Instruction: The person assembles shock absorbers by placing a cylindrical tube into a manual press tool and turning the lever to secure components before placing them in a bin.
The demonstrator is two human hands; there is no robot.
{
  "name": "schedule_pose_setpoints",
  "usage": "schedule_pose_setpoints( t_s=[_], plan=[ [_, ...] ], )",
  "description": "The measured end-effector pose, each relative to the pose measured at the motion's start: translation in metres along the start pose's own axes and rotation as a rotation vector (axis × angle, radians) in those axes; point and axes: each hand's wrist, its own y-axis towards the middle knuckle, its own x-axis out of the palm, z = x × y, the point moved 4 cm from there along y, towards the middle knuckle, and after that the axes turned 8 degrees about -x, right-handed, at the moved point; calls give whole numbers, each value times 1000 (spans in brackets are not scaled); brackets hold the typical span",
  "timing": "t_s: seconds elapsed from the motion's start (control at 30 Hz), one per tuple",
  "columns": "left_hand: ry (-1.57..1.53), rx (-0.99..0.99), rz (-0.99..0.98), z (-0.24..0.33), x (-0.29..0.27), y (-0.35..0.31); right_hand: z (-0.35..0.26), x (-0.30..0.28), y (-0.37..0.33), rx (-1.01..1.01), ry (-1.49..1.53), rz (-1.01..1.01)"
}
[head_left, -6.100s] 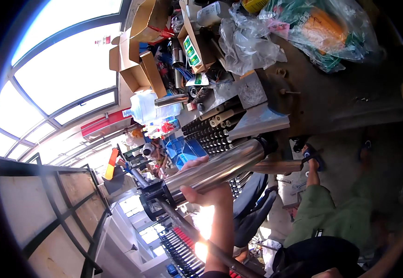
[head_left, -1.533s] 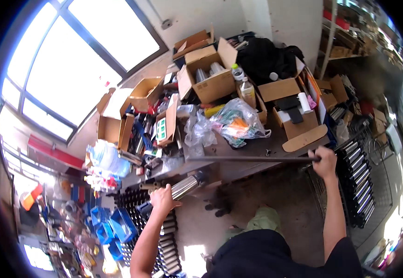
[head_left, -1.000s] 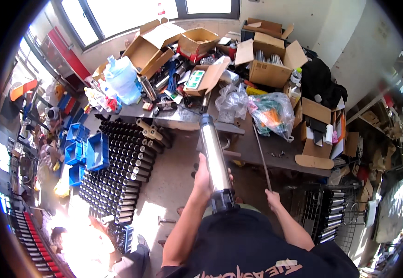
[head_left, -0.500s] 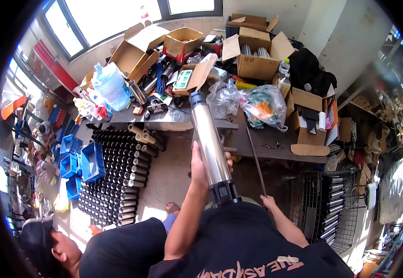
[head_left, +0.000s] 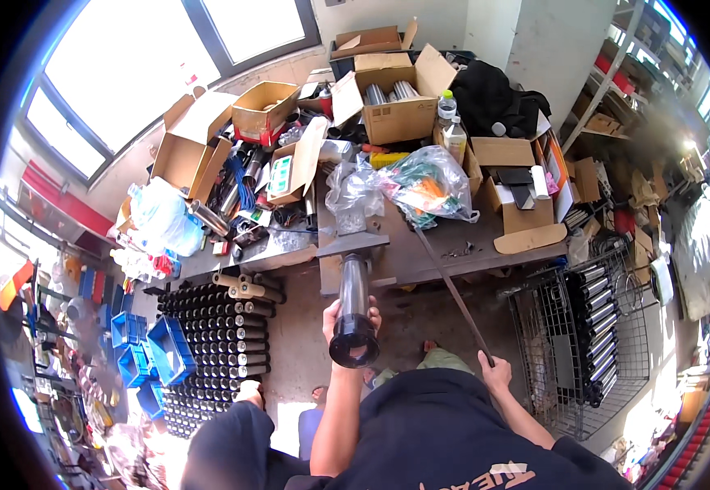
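My left hand (head_left: 330,323) is wrapped round a shiny metal cylinder (head_left: 354,286) with a black collar at its near end. That open end tilts up toward me, and its far end is close to a grey metal block (head_left: 353,243) at the table edge; I cannot tell whether they touch. My right hand (head_left: 495,373) is closed on the near end of a long thin metal rod (head_left: 455,296). The rod slants away to the left, its far part over the table beside a clear plastic bag (head_left: 433,184) of coloured things.
Rows of black-ended tubes (head_left: 208,351) stand at left beside blue bins (head_left: 171,351). A co-worker's hand (head_left: 249,393) is near them. Cardboard boxes (head_left: 400,114), bottles and loose parts crowd the table (head_left: 502,249). A wire cart (head_left: 563,408) with metal tubes stands at right.
The cylinder has swung down and tilted, so its open near end now faces me and its far end is by the metal block. The view has shifted right. The co-worker's head has left view.
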Motion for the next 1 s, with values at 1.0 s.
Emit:
schedule_pose_setpoints(
  t_s=[1.0],
  plan=[
    [2811,1009,1692,120,191,-35,-522,-83,346,-1476,-369,-133]
  ],
)
